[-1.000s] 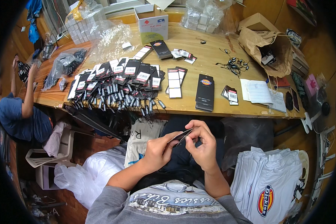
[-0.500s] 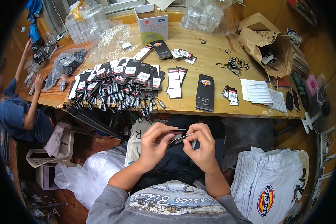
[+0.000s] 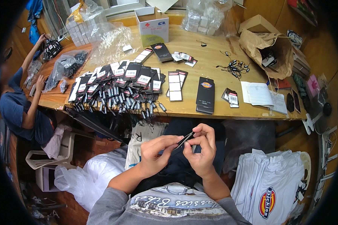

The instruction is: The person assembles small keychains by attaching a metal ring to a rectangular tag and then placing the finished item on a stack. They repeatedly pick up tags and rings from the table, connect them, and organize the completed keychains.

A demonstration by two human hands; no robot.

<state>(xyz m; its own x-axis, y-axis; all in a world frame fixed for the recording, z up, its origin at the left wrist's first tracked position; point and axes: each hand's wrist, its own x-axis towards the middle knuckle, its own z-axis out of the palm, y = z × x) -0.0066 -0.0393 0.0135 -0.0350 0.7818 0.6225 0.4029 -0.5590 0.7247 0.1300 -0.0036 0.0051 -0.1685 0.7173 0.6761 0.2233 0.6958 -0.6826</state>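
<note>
Above my lap, my left hand (image 3: 156,154) and my right hand (image 3: 202,152) pinch small dark hang tags (image 3: 183,140) from either side. The tags are tilted and seen nearly edge-on, so their faces and number cannot be made out. On the table ahead lie a stack of tall black hang tags (image 3: 205,96), a few small barcode tags (image 3: 231,98) and a pair of tags with blank white panels (image 3: 175,87). To the left spreads a big heap of black hang tags with white stickers (image 3: 143,79), their strings and clear-grey fasteners (image 3: 120,99) hanging toward the table's front edge.
A cardboard box (image 3: 154,29) and plastic bags of small boxes (image 3: 202,19) stand at the back. To the right are loose black strings (image 3: 236,68), a paper bag (image 3: 268,48), a notebook (image 3: 260,93) and stacked white shirts (image 3: 268,180). A co-worker (image 3: 24,108) sits left.
My hands have turned the tags from a spread position to a steeper, closer-together tilt. At left, the co-worker's raised hand now holds a dark bundle above the table.
</note>
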